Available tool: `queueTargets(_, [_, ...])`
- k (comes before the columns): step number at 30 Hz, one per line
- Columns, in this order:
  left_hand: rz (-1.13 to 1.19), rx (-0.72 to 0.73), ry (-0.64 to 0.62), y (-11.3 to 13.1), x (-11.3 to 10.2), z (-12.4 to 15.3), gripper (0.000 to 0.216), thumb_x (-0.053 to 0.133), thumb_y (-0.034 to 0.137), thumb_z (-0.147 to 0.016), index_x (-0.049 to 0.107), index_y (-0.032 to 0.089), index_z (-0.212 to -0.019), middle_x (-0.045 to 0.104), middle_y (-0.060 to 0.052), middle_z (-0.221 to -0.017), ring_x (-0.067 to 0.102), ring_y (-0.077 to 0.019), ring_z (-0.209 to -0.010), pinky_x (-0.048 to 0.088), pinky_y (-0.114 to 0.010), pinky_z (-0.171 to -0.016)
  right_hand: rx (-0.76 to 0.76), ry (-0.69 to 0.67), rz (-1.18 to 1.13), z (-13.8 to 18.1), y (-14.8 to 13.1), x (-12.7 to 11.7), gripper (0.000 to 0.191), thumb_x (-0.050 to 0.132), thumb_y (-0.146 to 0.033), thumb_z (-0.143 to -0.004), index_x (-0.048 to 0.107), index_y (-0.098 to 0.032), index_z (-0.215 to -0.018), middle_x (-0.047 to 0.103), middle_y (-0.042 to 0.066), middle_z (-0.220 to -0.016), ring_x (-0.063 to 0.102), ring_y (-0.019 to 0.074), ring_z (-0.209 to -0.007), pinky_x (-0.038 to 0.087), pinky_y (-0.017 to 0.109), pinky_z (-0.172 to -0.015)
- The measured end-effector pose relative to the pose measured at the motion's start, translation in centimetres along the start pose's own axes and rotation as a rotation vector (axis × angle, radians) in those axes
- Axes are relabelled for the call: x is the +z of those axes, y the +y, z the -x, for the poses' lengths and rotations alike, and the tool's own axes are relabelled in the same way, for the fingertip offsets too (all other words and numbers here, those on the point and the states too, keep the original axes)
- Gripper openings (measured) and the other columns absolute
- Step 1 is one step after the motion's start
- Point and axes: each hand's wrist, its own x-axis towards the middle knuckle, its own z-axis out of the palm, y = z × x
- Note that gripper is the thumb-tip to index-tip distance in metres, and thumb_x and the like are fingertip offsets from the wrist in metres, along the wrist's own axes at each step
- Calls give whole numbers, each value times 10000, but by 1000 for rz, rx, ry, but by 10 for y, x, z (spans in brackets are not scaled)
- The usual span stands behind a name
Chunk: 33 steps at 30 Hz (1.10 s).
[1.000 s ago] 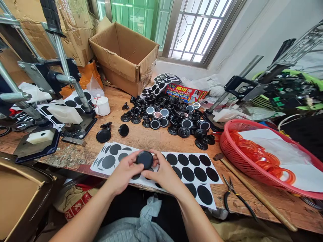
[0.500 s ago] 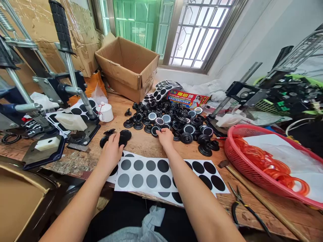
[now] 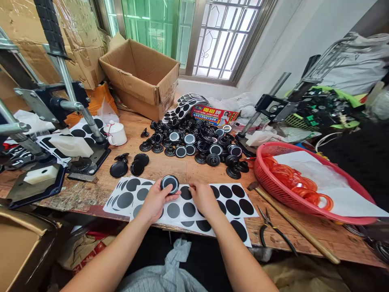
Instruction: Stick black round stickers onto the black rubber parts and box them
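Black disc (image 3: 174,181) sits in the left fingers (image 3: 174,198) above dotted sheets (image 3: 181,211).

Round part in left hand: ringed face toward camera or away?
Toward: the round part shows its pale-ringed face, partly covered by the thumb of the left hand.

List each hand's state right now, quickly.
Left hand: closed, holding a round black part.
Right hand: fingers curled closed over the black-circle sheet; cannot tell whether it holds anything.

White cup (image 3: 118,135) near an open cardboard box (image 3: 135,92), pliers (image 3: 269,224) beside a wooden-handled hammer (image 3: 294,222)
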Motion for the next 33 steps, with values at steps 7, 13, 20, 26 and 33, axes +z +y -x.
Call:
queueTargets(7, [-36, 55, 57, -17, 4, -5, 344, 748, 353, -729, 587, 176, -976, 694, -52, -904, 700, -214, -846, 563, -329, -744, -47, -141, 163, -19, -3, 4, 123, 575, -102, -778, 636, -186, -712, 674, 90, -777, 622, 227, -782, 413, 308, -702])
queueTargets(13, [-45, 47, 85, -9, -3, -3, 355, 763, 351, -708, 598, 175, -969, 691, -53, -909, 699, -213, -837, 562, -351, -767, -150, -175, 169, -5, -1, -7, 152, 573, -158, -824, 658, -186, -946, 674, 96, -983, 614, 223, -959, 437, 325, -834])
queueTargets(20, [-80, 37, 133, 12, -39, 7, 369, 763, 363, -705, 611, 179, -987, 690, -58, -953, 702, -228, -876, 552, -374, -810, -299, -314, 280, 56, 20, -22, 759, 708, -409, -763, 355, -365, -1434, 304, 63, -1546, 230, 313, -1430, 109, 588, -1142])
queueTargets(26, [-136, 44, 130, 28, -75, 14, 469, 782, 338, -688, 603, 186, -1093, 691, -47, -1005, 707, -241, -869, 553, -408, -849, -329, -322, 279, 77, 25, -24, 800, 636, -528, -807, 232, -374, -1480, 247, 47, -1568, 212, 279, -1440, 86, 571, -1166])
queueTargets(33, [-280, 35, 110, 55, -123, 20, 500, 805, 359, -662, 620, 176, -1088, 702, -70, -1050, 703, -286, -895, 568, -429, -836, -257, -74, 185, 81, 64, -28, 603, 553, -445, -890, 375, -245, -1431, 411, 106, -1482, 357, 263, -1374, 311, 477, -1128])
